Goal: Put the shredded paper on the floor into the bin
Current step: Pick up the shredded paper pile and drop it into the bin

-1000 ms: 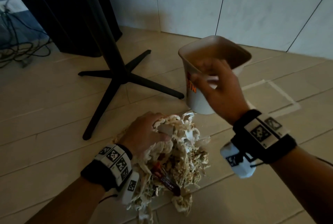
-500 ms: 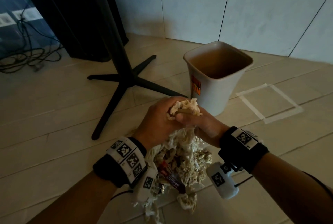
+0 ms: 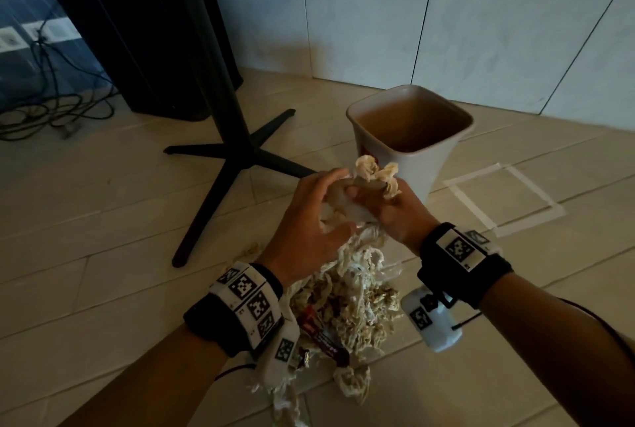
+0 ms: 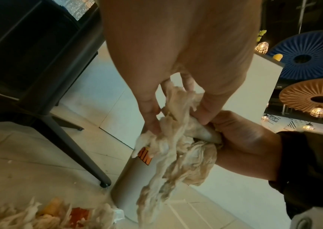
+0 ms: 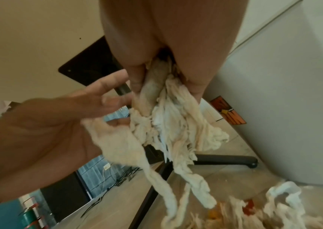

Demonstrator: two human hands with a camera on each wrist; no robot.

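A cream bin (image 3: 446, 158) stands open on the floor, with an orange label (image 4: 145, 156) on its side. In front of it lies a pile of shredded paper (image 3: 350, 303). Both hands hold a bunch of that paper (image 3: 376, 170) just above the pile, beside the bin's near wall. My left hand (image 3: 309, 217) curls round the bunch from the left. My right hand (image 3: 388, 210) grips it from the right. Strands (image 5: 172, 127) hang below my right hand (image 5: 166, 86). In the left wrist view, my left hand (image 4: 176, 120) has the paper (image 4: 180, 151) between thumb and fingers.
A black table base (image 3: 237, 155) spreads its legs left of the bin. Cables (image 3: 51, 110) lie at the far left. A tape square (image 3: 501, 199) marks the floor right of the bin. A red wrapper (image 3: 319, 334) is mixed into the pile. A pale wall stands behind.
My right hand came down from the bin's rim and joined the left hand on the paper. Both hands then raised a bunch off the pile, closer to the bin.
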